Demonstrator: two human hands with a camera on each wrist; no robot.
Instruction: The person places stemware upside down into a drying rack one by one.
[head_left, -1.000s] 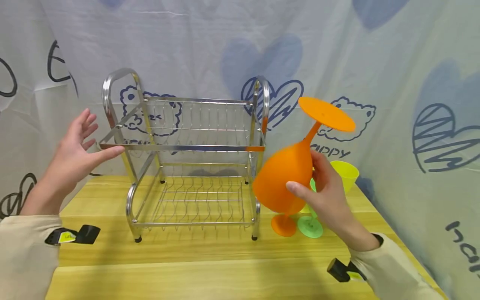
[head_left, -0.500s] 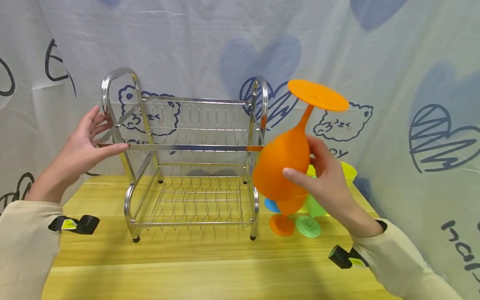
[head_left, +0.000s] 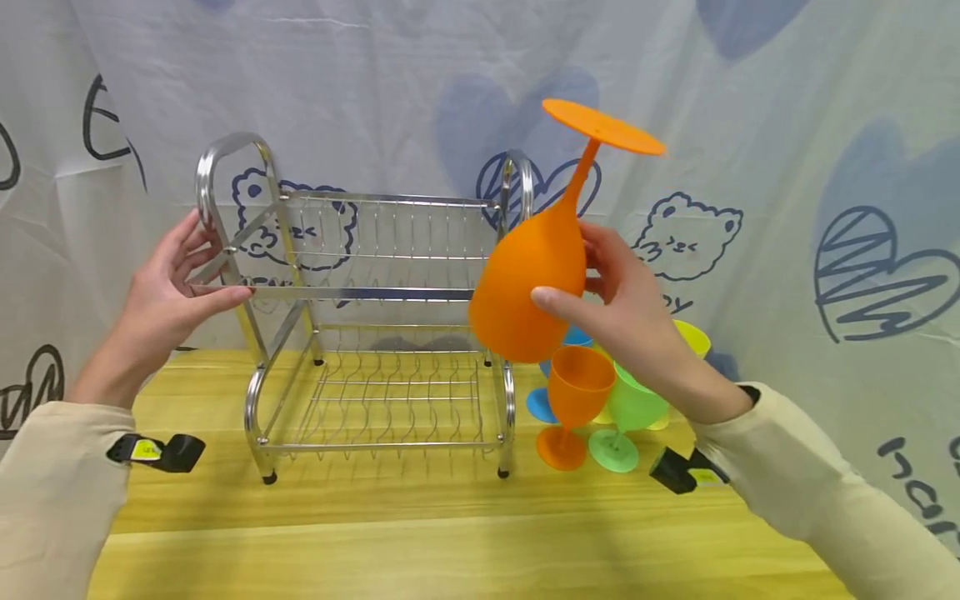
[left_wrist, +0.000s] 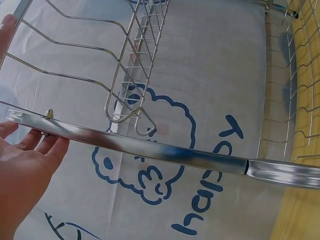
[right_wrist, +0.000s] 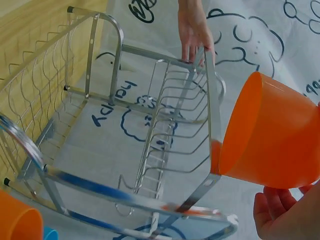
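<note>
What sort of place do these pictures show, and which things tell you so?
Probably a staged tabletop corner rather than a working kitchen, though I cannot be sure: a printed sheet hangs behind the wood-look table, on which stand a metal dish rack and a few goblets.

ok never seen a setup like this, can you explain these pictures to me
No machine here, just a person working bare-handed. The wide pictures are from the head, looking forward and down; the others come from each wrist. The left hand grips the metal rack at its upper shelf's left end. The right hand holds an orange goblet, tilted, foot upward. The rack stands on a wooden table; right of it are another orange goblet, a green goblet and, partly hidden, a blue goblet and a yellow cup.
</note>
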